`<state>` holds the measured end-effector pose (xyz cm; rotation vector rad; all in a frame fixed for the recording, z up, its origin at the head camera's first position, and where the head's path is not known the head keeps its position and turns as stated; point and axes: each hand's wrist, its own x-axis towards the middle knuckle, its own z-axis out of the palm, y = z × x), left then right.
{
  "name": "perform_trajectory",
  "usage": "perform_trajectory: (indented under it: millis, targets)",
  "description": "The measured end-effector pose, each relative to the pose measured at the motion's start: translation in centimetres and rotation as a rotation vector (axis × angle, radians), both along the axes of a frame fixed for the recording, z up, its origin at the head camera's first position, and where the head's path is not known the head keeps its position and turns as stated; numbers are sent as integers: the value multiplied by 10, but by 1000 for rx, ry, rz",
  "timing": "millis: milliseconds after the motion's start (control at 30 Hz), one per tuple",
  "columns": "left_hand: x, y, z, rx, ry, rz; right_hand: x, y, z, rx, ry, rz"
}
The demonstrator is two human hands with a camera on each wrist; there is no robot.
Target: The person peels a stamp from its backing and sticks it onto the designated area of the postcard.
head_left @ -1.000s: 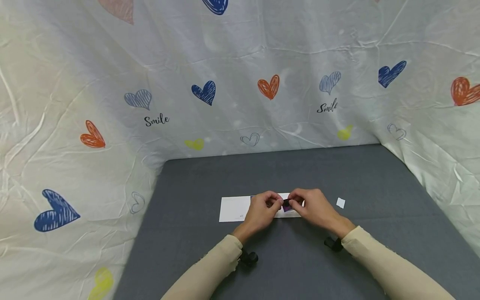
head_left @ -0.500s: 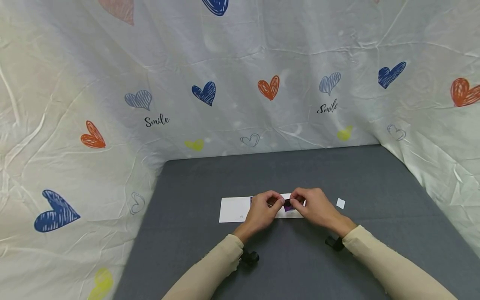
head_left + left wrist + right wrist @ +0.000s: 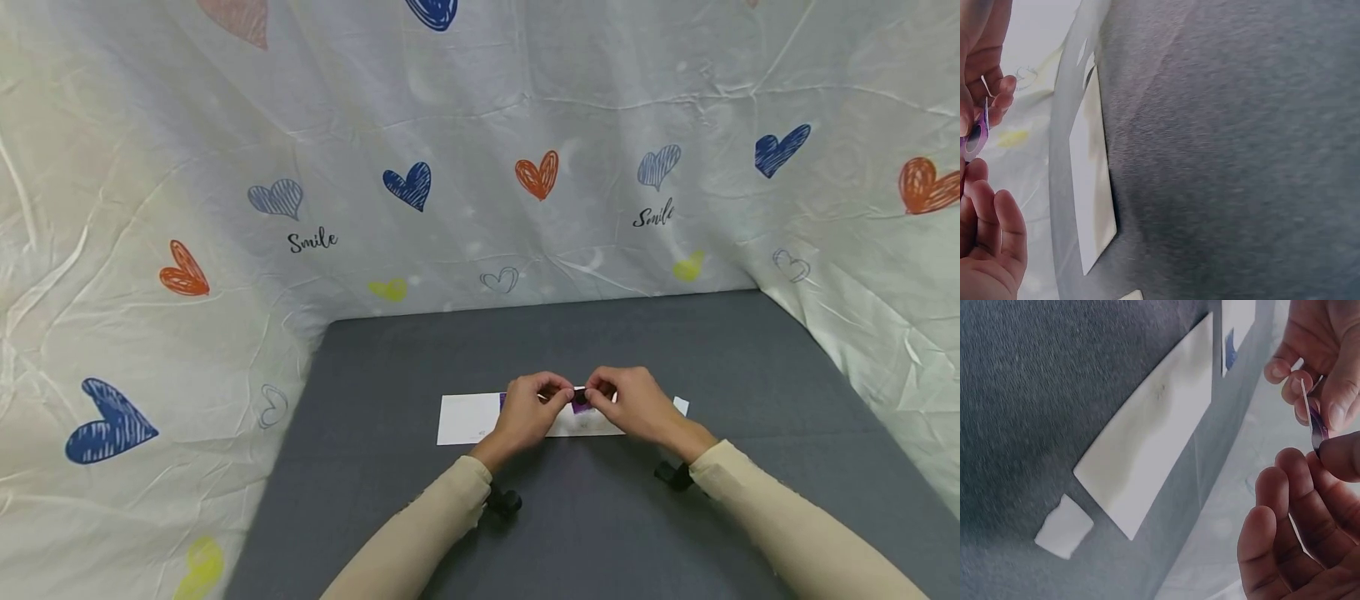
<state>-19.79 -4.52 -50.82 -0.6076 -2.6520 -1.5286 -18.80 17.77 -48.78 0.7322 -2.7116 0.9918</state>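
Between both hands is a small purple piece point(image 3: 581, 401) with a dark patch, thin like a sticker or bit of paper. My left hand point(image 3: 531, 408) pinches its left side with thumb and fingertips. On the other side, the right hand point(image 3: 632, 405) pinches it the same way. In the right wrist view the purple piece point(image 3: 1317, 428) is curved, and a thin white layer stands up from it. It is held above a white card point(image 3: 1154, 434) lying on the table. The fingers partly cover the piece in every view.
A second white card point(image 3: 468, 419) with a blue-purple edge lies on the left, partly behind the left hand. Right of the cards is a small white paper scrap point(image 3: 1065, 528). The grey table point(image 3: 420, 358) ends at a white curtain point(image 3: 465, 125) printed with hearts.
Both hands have risen slightly and shifted a little right, carrying the purple piece with them. The right hand now partly hides the white scrap in the head view.
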Motion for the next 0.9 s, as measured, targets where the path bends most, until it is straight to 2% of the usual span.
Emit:
perform_trajectory:
  millis: [233, 467, 667, 900]
  targets:
    - [-11, 10, 6, -7, 10, 12, -10, 8, 8, 8, -47, 0]
    - [-23, 21, 10, -10, -27, 37, -25, 16, 15, 40, -94, -21]
    - [-32, 31, 4, -25, -42, 52, -33, 22, 13, 78, -119, -34]
    - [-40, 40, -5, -72, -53, 64, -40, 28, 4, 82, -210, -47]
